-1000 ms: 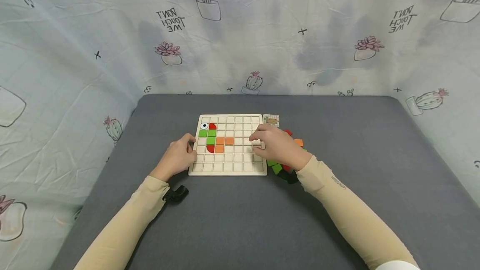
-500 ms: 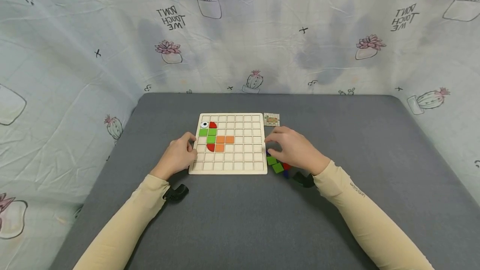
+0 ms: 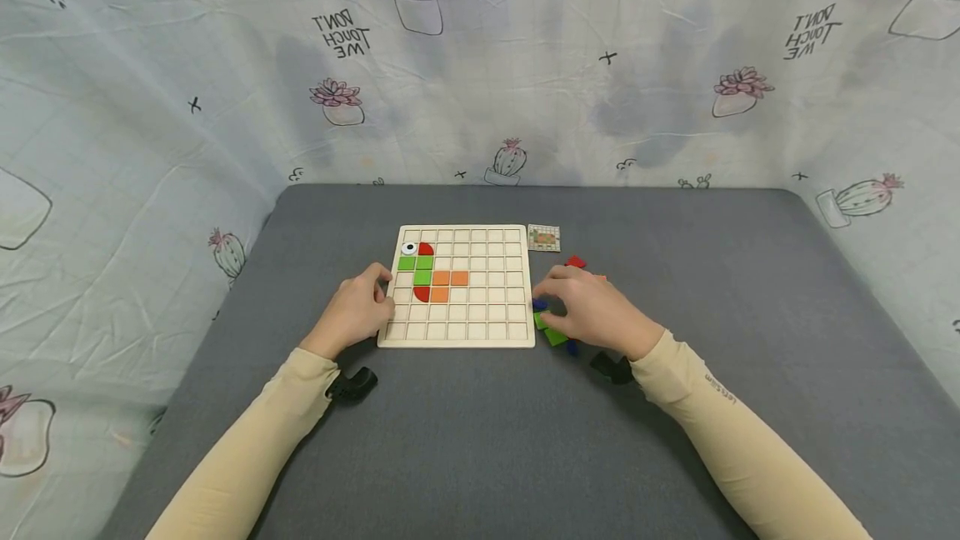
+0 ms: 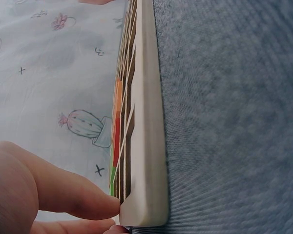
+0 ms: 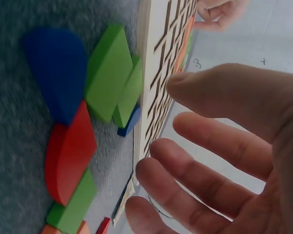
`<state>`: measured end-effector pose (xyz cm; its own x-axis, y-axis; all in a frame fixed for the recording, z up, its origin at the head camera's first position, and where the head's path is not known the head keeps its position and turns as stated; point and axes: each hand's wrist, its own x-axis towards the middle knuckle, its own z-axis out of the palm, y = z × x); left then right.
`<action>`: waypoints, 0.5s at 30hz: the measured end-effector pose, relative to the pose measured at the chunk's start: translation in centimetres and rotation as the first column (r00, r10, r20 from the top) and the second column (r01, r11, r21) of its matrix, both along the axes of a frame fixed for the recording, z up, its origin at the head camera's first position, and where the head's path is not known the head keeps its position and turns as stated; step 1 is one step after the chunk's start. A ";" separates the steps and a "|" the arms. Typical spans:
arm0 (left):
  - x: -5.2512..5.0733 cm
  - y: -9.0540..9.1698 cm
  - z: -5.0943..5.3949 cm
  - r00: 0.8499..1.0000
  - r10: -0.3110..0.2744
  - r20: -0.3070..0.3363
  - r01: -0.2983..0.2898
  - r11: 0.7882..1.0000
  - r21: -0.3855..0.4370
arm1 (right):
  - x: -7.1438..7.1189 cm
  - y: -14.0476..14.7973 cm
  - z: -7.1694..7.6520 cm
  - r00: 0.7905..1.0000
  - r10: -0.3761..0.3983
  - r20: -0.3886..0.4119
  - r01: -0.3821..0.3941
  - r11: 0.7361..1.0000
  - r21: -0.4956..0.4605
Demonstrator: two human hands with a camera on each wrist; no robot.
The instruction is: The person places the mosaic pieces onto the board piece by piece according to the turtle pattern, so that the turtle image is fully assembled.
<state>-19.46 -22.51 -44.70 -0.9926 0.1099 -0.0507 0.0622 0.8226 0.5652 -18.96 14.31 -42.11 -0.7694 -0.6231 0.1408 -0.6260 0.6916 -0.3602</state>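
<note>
A pale wooden grid board (image 3: 491, 307) lies on the table, with an eye tile (image 3: 408, 248) and red, green and orange tiles set in its left part. My left hand (image 3: 351, 313) holds the board's left edge; in the left wrist view its thumb (image 4: 83, 197) meets the rim near a corner. Just off the right side, my right hand (image 3: 592, 309) hovers over loose coloured pieces, fingers apart and bent slightly, with nothing between them. Below it the right wrist view has a blue rounded piece (image 5: 58, 73), green blocks (image 5: 107, 78) and a red piece (image 5: 71, 153).
A small picture card (image 3: 543, 238) lies beside the board's far right corner. The grey table (image 3: 465, 432) reaches back to a hanging cloth (image 3: 480, 73) printed with cacti. Part of the loose pieces is hidden under my right hand.
My right hand has moved right, from above the board's right columns to the loose pieces, then dipped slightly among them. My left hand and the tiles on the board have stayed put.
</note>
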 end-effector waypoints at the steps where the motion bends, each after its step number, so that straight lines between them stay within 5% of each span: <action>1: 0.0 0.0 0.0 1.000 0.001 0.000 -0.001 1.000 0.001 | 0.0 -0.1 -0.1 1.000 0.006 0.006 -0.006 1.000 0.005; 15: 0.0 -0.1 -0.1 1.000 -0.004 0.002 0.004 1.000 0.011 | 0.7 -0.8 -0.9 0.999 0.040 -0.004 -0.040 0.998 0.043</action>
